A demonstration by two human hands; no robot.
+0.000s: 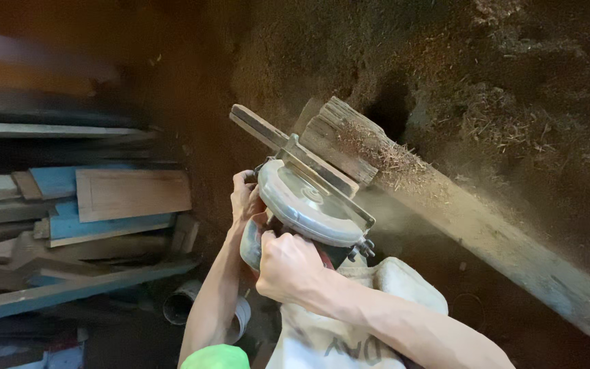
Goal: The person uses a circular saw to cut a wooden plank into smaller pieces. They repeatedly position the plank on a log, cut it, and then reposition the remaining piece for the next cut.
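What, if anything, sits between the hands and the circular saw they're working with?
Nothing visible: the right hand and the left hand both grip the circular saw directly, and its base rests against the wooden beam.

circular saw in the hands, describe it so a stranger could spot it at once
Follow the long plank up to its sawdust-covered end. The circular saw sits there, gripped by the left hand and right hand. Its round grey metal guard sets it apart from the wood around it.
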